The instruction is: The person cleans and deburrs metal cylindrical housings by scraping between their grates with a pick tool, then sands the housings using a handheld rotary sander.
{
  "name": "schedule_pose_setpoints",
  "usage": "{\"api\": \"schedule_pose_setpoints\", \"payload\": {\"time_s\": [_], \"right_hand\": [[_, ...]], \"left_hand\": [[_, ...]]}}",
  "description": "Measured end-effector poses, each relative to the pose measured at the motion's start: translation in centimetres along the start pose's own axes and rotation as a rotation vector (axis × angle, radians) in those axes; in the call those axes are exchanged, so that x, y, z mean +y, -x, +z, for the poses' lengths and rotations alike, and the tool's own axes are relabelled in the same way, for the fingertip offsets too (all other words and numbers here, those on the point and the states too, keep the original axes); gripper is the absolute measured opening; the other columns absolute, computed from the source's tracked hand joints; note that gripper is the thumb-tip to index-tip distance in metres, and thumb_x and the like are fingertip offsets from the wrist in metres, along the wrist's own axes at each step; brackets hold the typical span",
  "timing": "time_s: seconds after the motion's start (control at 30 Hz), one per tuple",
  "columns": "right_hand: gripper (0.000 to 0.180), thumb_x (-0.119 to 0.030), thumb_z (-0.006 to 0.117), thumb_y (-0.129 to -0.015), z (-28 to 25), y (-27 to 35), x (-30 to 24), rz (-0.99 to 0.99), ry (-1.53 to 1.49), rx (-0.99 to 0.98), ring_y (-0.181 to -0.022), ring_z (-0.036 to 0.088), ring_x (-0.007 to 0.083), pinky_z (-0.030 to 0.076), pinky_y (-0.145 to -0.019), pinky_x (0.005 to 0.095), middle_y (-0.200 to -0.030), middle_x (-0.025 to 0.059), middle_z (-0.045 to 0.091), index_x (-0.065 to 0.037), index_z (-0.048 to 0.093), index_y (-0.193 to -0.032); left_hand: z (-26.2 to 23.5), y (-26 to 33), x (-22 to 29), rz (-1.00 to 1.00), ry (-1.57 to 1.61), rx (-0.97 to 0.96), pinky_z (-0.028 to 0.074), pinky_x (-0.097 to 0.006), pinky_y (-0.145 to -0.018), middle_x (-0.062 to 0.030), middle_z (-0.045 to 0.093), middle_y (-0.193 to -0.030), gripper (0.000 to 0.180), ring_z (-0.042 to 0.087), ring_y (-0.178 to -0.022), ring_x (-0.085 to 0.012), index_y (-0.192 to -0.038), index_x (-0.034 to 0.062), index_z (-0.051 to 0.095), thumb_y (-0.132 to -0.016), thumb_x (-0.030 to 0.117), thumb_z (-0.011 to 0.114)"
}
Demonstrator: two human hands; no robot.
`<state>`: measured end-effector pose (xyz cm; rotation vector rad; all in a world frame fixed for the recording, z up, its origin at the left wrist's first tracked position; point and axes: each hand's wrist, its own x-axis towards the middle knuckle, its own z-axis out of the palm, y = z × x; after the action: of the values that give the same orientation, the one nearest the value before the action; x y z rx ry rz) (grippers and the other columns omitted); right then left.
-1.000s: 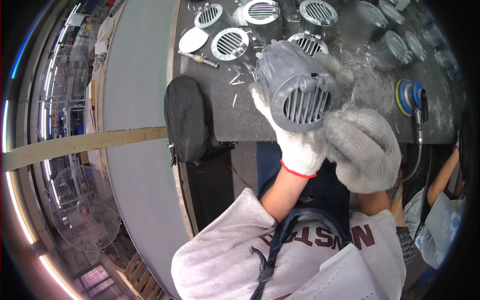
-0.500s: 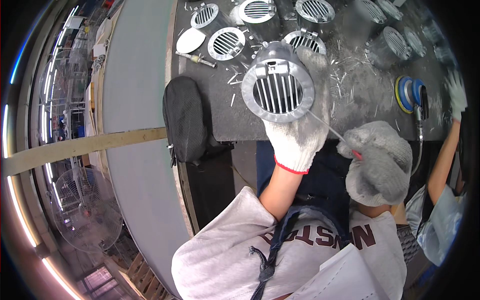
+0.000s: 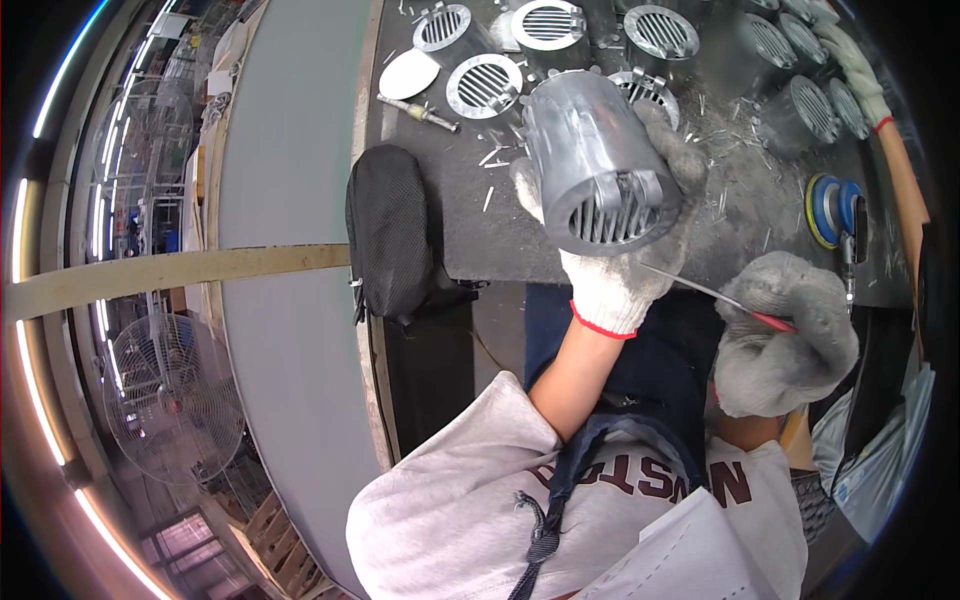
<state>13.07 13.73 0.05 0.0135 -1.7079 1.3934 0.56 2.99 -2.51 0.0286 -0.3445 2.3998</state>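
My left hand (image 3: 615, 270), in a white knit glove with a red cuff, grips a grey cylindrical metal part (image 3: 597, 160) with a slotted grille end that now faces down toward me. My right hand (image 3: 780, 340), in a worn grey glove, holds a thin red-handled tool (image 3: 720, 297) whose slim metal tip points left toward the part's lower rim. Both hands are above the near edge of the dark workbench (image 3: 470, 230).
Several round slotted grille parts (image 3: 485, 85) and metal shavings lie on the bench. A screwdriver-like tool (image 3: 418, 112) lies at the left and a blue and yellow sander (image 3: 832, 208) at the right. A black bag (image 3: 390, 230) hangs over the bench edge. Another person's gloved arm (image 3: 880, 110) reaches in at far right.
My left hand has turned the metal part, so its side wall shows and the grille faces down. My right hand has dropped lower and right, holding the thin tool away from the part.
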Motion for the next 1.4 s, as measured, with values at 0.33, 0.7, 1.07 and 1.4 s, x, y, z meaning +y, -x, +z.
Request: {"api": "schedule_pose_setpoints", "payload": {"time_s": [0.33,0.7,1.07,1.4], "right_hand": [[0.036,-0.027,0.075,-0.09,0.2,2.6,-1.2,0.804,-0.602,0.095,-0.104,0.069,0.0313,0.061,-0.082,0.0459,-0.104,0.0156,0.071,-0.001,0.067,-0.114],[0.017,-0.012,0.064,-0.097,3.8,-2.8,-1.5,-0.265,0.397,-0.19,-0.096,0.073,0.0335,0.056,-0.089,0.0459,-0.105,0.0174,0.074,0.001,0.07,-0.105],[0.029,-0.02,0.058,-0.104,5.9,-5.0,-2.1,-0.29,0.26,-0.449,-0.095,0.071,0.0257,0.053,-0.094,0.0354,-0.107,0.0178,0.073,0.005,0.068,-0.112],[0.045,-0.011,0.071,-0.087,5.4,-0.2,-0.3,0.806,-0.747,-0.48,-0.115,0.067,0.0223,0.054,-0.101,0.0375,-0.13,0.0116,0.068,-0.004,0.068,-0.131]], "left_hand": [[-6.4,2.9,1.0,0.047,0.158,0.131,0.041,-0.053,-0.116,-0.0168,0.056,-0.143,0.074,0.054,-0.132,-0.0335,-0.147,0.0099,0.049,-0.099,0.066,0.045],[-5.1,2.3,0.7,-0.019,0.161,-0.155,0.041,-0.052,-0.117,-0.018,0.05,-0.147,0.077,0.05,-0.136,-0.0338,-0.153,0.0098,0.039,-0.102,0.067,0.039],[-0.8,1.0,1.0,0.082,-0.006,-0.037,0.048,-0.046,-0.11,-0.0142,0.053,-0.14,0.06,0.054,-0.129,-0.0285,-0.149,0.0098,0.042,-0.102,0.047,0.051],[-0.9,1.7,0.8,0.253,-0.188,0.344,0.05,-0.048,-0.105,-0.0112,0.057,-0.135,0.074,0.058,-0.123,-0.0297,-0.144,0.0099,0.049,-0.096,0.067,0.054]]}}
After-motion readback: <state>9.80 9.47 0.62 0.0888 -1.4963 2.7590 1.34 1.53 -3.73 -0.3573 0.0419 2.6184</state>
